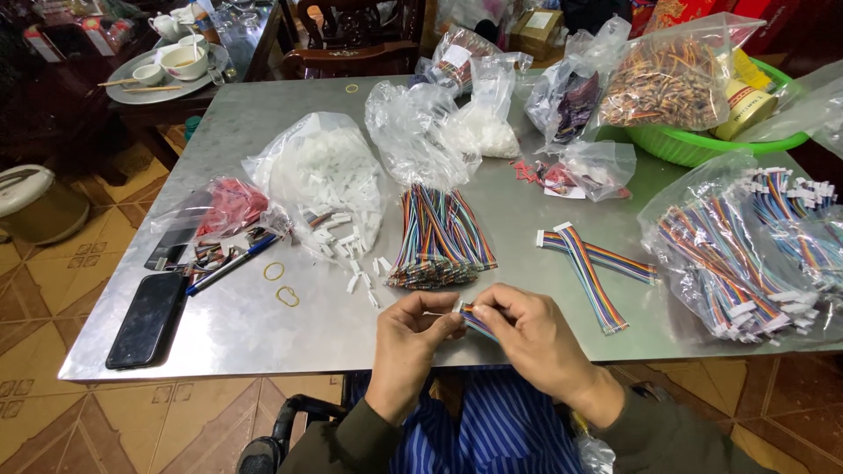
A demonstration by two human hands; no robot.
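Both hands meet at the desk's [263,338] near edge: left hand [411,329] fingers pinch a small white connector [457,307], right hand [527,332] fingers pinch a rainbow ribbon cable [477,321]. A clear bag [746,254] holds finished cables; a green basket [702,145] holds bags.

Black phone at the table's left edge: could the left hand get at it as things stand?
Probably yes. The phone lies flat and uncovered, bare metal between it and the left hand, but that hand and the right hand grip a ribbon cable.
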